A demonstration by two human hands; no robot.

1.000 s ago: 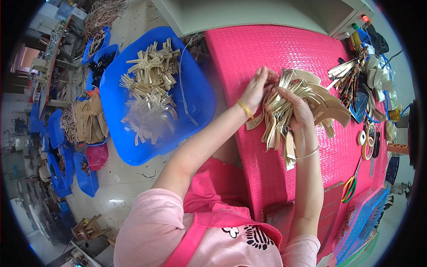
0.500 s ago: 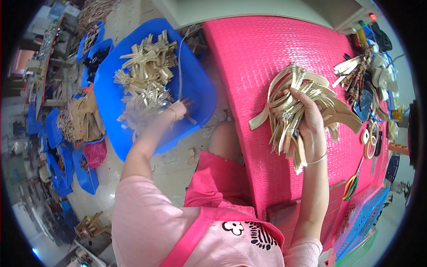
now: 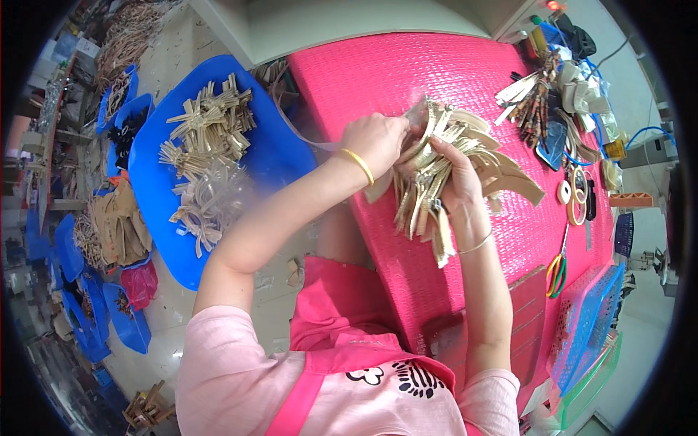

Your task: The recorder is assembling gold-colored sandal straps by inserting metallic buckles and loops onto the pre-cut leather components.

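Note:
My right hand (image 3: 459, 185) grips a bundle of gold and beige straps (image 3: 418, 196), their ends fanning out over the pink table. At the top of that bundle is my left hand (image 3: 378, 144), fingers closed, with a yellow bangle on its wrist. A pale narrow strip (image 3: 305, 138) runs from beside the blue bin to my left hand, which is closed on it; the fingertips are partly hidden among the straps. More tied bundles of gold straps (image 3: 211, 120) lie in the blue bin (image 3: 280, 171) to the left.
The table has a pink ridged cover (image 3: 363, 80). Along its right side are scissors (image 3: 558, 272), tape rolls (image 3: 576, 196), a bunch of dark and white straps (image 3: 534, 105) and plastic baskets (image 3: 592, 320). A pale shelf (image 3: 363, 18) stands at the far edge. Other blue bins (image 3: 127, 316) stand on the floor.
My left hand has left the blue bin and moved right to the strap bundle, drawing the pale strip along. The whole view has shifted slightly. My right hand still grips the bundle.

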